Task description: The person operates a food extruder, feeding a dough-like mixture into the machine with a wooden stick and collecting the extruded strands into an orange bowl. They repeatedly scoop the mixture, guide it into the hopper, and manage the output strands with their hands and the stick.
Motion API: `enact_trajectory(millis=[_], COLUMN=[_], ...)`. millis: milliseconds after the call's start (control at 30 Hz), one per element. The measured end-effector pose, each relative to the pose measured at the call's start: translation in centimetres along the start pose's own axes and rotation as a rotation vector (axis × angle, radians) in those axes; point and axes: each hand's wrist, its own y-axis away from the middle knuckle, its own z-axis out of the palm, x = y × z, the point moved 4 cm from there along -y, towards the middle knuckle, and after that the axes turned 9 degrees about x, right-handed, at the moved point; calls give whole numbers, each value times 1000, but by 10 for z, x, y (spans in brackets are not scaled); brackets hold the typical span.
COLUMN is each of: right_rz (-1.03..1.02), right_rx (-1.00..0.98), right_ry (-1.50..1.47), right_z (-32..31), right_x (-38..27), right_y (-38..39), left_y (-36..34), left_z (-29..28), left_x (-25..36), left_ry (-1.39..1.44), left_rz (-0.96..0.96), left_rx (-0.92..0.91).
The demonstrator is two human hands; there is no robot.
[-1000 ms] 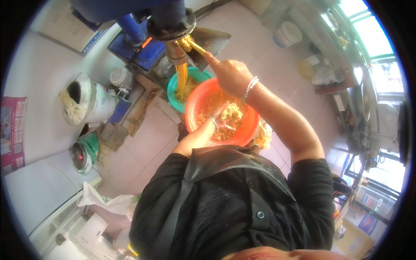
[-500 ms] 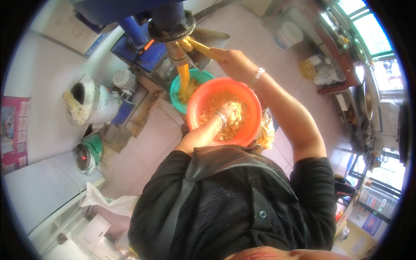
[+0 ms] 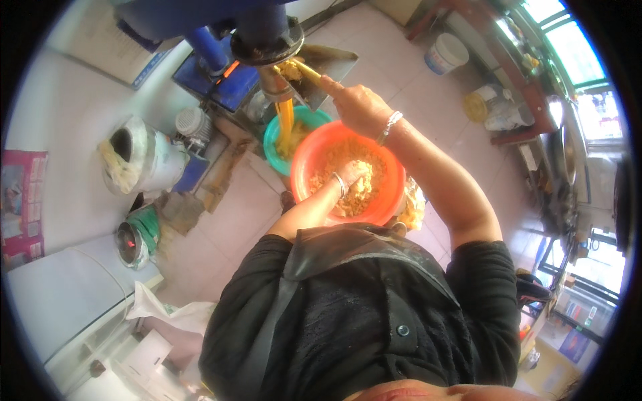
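Observation:
My right hand [image 3: 361, 110] is wrapped round a yellowish wooden stick [image 3: 307, 71]. The stick's far end reaches into the opening of a blue machine [image 3: 266, 37], where yellow dough shows. Down in an orange-red basin [image 3: 394, 195], my left hand [image 3: 352, 172] is closed round a clump of crumbly yellow dough [image 3: 364, 175]; its fingertips are partly covered. More crumbs lie around it in the basin. Long yellow strands [image 3: 285, 120] hang from the machine's metal nozzle [image 3: 274, 85] into a green basin [image 3: 271, 148] behind the orange-red one.
A white drum-shaped container [image 3: 148, 160] and a grey motor [image 3: 192, 125] stand at the left. A white bucket [image 3: 447, 53] is on the tiled floor at the far right, near a dark red table [image 3: 531, 107]. A yellow bag [image 3: 412, 204] lies beside the basin's right side.
My right hand has moved left and slightly lower, with the stick pushed farther into the machine's opening. My left hand has barely moved in the basin.

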Motion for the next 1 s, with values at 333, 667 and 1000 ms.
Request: enact_trajectory(millis=[333, 667, 1000], right_rz=[74, -109, -82], right_rx=[-30, -60, -34], right_ry=[88, 220, 123], right_z=[-19, 7, -25], right_x=[13, -19, 2], right_y=[3, -10, 11], left_y=[32, -5, -20], left_z=[14, -7, -15], left_x=[23, -21, -11], left_ry=[292, 270, 162], left_rz=[-463, -156, -133], left_rx=[-22, 129, 141])
